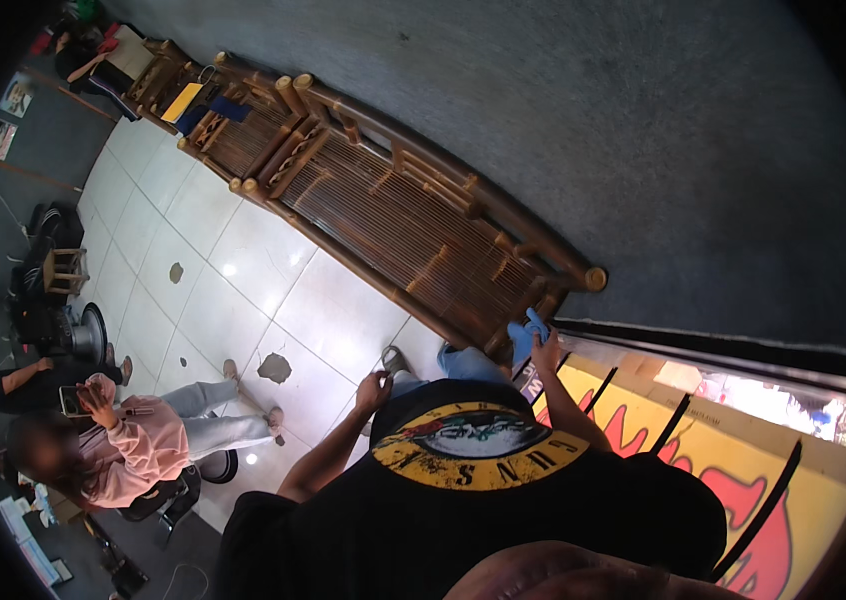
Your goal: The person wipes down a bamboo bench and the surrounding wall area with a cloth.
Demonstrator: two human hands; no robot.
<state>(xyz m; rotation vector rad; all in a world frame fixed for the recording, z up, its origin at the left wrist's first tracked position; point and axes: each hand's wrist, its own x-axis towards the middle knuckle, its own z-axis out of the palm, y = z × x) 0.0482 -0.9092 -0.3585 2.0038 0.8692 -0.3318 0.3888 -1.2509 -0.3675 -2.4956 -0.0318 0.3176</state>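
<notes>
My right hand [545, 351] grips a bunched light-blue cloth [526, 336]. The cloth is beside the near end of a long bamboo bench [408, 225]; I cannot tell if the two touch. My left hand [373, 391] hangs low over the tiled floor with its fingers curled, and no object shows in it. Whether those fingers are fully closed is unclear. Below my black printed T-shirt [460, 517], my jeans and one shoe [394, 360] show close to the bench.
A bamboo armchair [250, 135] adjoins the bench along the grey wall [618, 150]. To the left, a seated person in pink [142, 442] holds a phone [75, 401]. White floor tiles [243, 277] have broken patches. A yellow-red banner [693, 480] with black bars stands on the right.
</notes>
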